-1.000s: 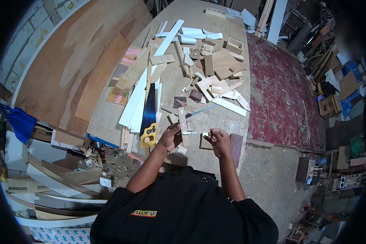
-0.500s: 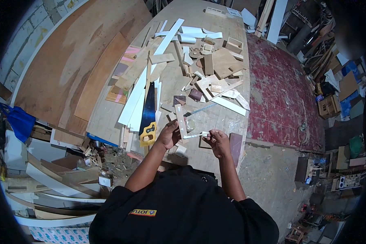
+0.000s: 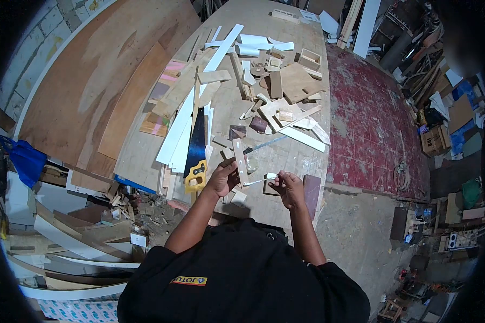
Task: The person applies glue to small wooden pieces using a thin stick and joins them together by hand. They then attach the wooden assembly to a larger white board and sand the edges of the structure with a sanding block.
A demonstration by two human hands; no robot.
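My left hand is closed around a narrow, flat wooden strip, held upright over the near part of the bench. Between the fingertips of my right hand is a thin pale stick. Its far tip meets the strip's lower end, where a whitish spot shows. Just beyond the hands are a small round translucent container and a steel rule or blade lying flat. A small dark-sided block lies beside my right hand.
A handsaw with a yellow handle lies left of my hands. Wood offcuts and white strips cover the far bench. A purplish block sits at the right edge. Large plywood sheets stand at left.
The stick in my right hand has turned slightly, and its tip stays by the strip's lower end. Both hands keep nearly the same place.
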